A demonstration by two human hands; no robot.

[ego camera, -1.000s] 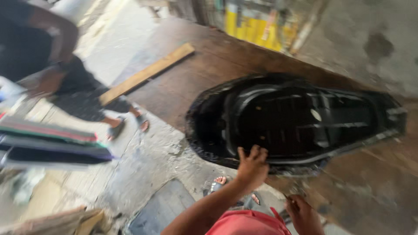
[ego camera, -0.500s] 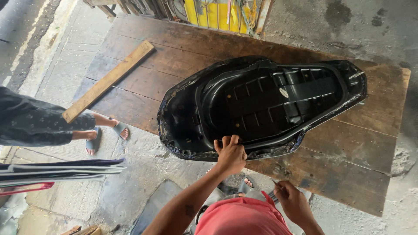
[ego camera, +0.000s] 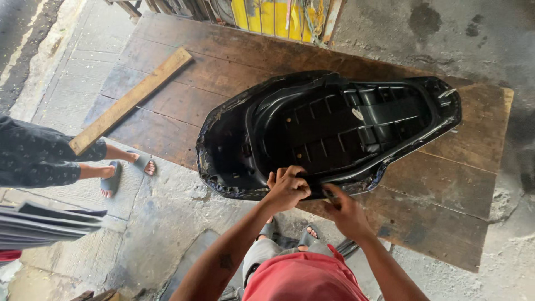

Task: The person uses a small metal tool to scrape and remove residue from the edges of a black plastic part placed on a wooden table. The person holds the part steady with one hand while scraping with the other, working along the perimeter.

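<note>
A black motorcycle seat (ego camera: 329, 128) lies upside down on a low wooden platform (ego camera: 234, 61), its ribbed plastic base facing up. My left hand (ego camera: 287, 187) grips the cover's edge along the near rim of the seat, fingers curled over it. My right hand (ego camera: 343, 209) is right beside it at the same rim, closed around a small dark tool (ego camera: 329, 195) whose tip touches the edge. Both forearms reach up from my red shirt at the bottom.
A loose wooden plank (ego camera: 131, 100) lies across the platform's left corner. Another person's legs in sandals (ego camera: 114, 173) stand on the concrete at the left. Yellow items (ego camera: 267, 17) lean behind a frame at the top. Dark flat sheets (ego camera: 44, 223) lie at lower left.
The view has steadied and shifted right. My right hand rose from near my lap to the seat's rim beside the left hand, which closed onto the cover's edge.
</note>
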